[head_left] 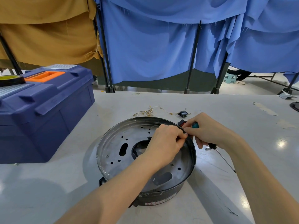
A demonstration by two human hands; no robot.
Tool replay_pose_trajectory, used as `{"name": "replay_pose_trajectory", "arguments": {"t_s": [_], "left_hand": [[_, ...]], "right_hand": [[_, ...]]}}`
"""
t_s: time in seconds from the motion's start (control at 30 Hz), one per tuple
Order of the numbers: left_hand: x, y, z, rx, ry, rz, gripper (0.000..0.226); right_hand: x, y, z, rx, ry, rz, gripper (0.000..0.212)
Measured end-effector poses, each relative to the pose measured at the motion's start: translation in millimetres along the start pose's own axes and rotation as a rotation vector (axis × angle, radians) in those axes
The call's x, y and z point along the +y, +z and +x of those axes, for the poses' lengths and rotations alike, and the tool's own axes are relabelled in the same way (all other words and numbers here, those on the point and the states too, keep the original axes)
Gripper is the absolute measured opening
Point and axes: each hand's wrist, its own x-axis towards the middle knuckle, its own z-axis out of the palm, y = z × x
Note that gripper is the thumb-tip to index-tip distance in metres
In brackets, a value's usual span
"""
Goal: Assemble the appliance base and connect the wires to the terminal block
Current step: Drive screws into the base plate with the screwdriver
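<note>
the round appliance base (129, 152) sits on the grey table (242, 118) — a dull, perforated metal plate ringed by a glossy black wall. the left hand (165, 143) reaches inside, curled fingers pinching the right rim. the right hand (208, 131) meets it from outside, gripping a thin-shafted, teal-handled screwdriver (223, 157). 1 red switch (181, 123) sits beside the fingertips — brass-tipped wires (150, 111) lie beyond.

Round metal appliance base (113, 152): dull silver inner plate dotted with round and oval holes; black outer wall; white label with red print.
Slim screwdriver (195, 125): teal handle, black collar, grey shaft.
Small rocker switch (181, 123): red on black.
Thin loose wires (151, 111): off-white, brass-gold terminals.
Plastic toolbox (48, 110): navy, orange handle.
Blue fabric curtain (153, 46): plain.
Tan fabric curtain (45, 38): plain.
Flat tabletop (242, 118): pale grey.
</note>
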Motion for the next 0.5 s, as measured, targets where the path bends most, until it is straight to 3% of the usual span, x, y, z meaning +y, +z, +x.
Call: {"name": "replay_pose_trajectory", "arguments": {"t_s": [0.23, 0.5], "left_hand": [[6.4, 1.0, -1.0, -0.091, 0.022, 0.015, 0.018], [-0.8, 0.7, 1.2, 0.031, -0.068, 0.012, 0.018]], "right_hand": [[2.1, 0.3, 1.9, 0.001, -0.01, 0.005, 0.02], [4.8, 1.0, 4.5, -0.009, -0.01, 0.011, 0.02]]}}
